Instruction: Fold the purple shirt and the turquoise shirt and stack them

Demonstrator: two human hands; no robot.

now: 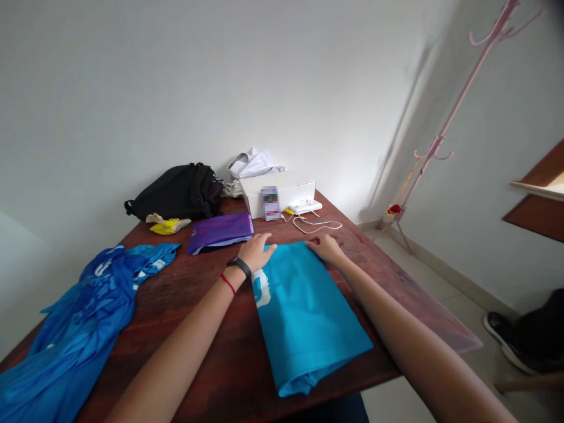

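Observation:
A turquoise garment, seemingly a shirt [311, 299], lies folded into a long panel in front of me, with a white print on its left side. Its near end is loosely bunched, layers showing at the table edge. At the far left corner is my left hand [255, 251], thumb and forefinger apart, the thumb touching the cloth. My right hand [326, 248] pinches the far right corner between thumb and fingers. To the left, a crumpled blue patterned garment [106, 288] is spread out. A folded purple garment [220, 231] lies just beyond my left hand.
On the wooden table [194, 329] stand a black backpack [176, 191], a yellow packet [170, 225], and a white box [288, 191] with white cloth [255, 163] behind it. A white cable [319, 228] lies nearby. A pink coat rack [440, 132] and a person's shoe [506, 343] are at right.

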